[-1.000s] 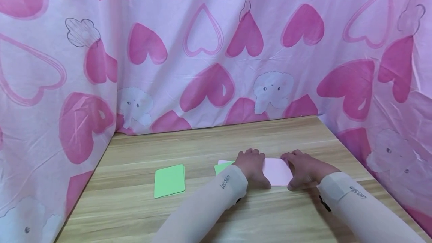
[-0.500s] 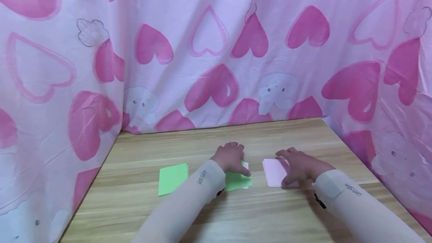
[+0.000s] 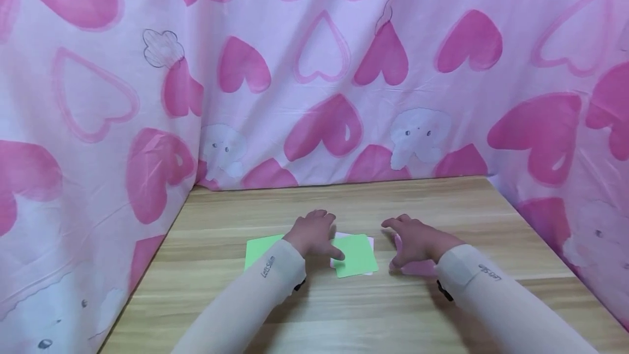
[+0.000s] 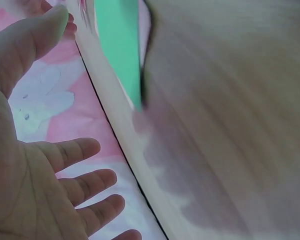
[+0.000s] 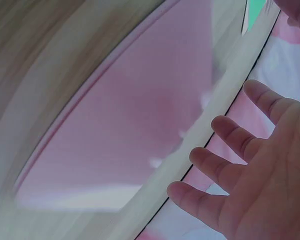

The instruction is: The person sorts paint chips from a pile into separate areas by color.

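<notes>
My left hand (image 3: 310, 234), fingers spread and holding nothing, is between the two green piles in the head view. It covers part of the left green card stack (image 3: 259, 250), and its thumb overlaps the edge of a green card (image 3: 357, 258). That card lies askew on pale pink cards, whose corners (image 3: 370, 243) peek out. Over the pink card stack (image 3: 420, 269) at right hovers my right hand (image 3: 417, 240), hiding much of it. In the right wrist view the same pink stack (image 5: 125, 115) lies flat below straight, parted fingers (image 5: 210, 167).
The cards lie on a wood-grain table (image 3: 344, 310). A pink curtain (image 3: 324, 81) printed with hearts stands behind the table and along both sides. Dark wristbands (image 3: 445, 290) show at the sleeve ends.
My left hand has let go of the pink stack and moved left past the middle pile. My right hand has shifted left over the pink stack. The head view has turned slightly left.
</notes>
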`<state>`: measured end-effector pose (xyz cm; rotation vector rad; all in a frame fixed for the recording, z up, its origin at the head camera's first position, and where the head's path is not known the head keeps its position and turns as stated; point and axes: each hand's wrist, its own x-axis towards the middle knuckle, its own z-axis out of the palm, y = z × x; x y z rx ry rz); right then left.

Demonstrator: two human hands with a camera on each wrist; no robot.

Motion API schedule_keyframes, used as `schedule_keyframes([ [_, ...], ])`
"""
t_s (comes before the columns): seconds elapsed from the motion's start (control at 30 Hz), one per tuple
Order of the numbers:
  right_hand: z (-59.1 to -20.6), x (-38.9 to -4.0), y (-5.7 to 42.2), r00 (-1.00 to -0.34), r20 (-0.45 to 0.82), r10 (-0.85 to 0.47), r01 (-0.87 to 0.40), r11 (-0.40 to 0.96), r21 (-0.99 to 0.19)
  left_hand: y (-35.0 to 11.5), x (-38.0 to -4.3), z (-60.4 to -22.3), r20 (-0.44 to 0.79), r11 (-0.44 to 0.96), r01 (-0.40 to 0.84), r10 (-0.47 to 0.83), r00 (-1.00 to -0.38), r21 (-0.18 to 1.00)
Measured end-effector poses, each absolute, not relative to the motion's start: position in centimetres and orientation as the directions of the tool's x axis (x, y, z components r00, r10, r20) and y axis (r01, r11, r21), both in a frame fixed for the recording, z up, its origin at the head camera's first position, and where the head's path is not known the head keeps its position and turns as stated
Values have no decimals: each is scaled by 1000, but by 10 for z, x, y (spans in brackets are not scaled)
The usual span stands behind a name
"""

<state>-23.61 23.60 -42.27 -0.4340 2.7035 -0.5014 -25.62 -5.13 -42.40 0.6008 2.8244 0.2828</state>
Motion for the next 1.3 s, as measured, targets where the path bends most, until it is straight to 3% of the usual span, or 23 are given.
schedule_keyframes([
  [0.53,-435,-242,194,-863,-290,-414,-295,878,-376,-59,-237,-436,-157,885,394,438,-885,249],
  [1.3,-439,-246,187,-861,-299,-412,-311,891,-330,-49,-231,-446,-188,888,422,453,-872,183],
])
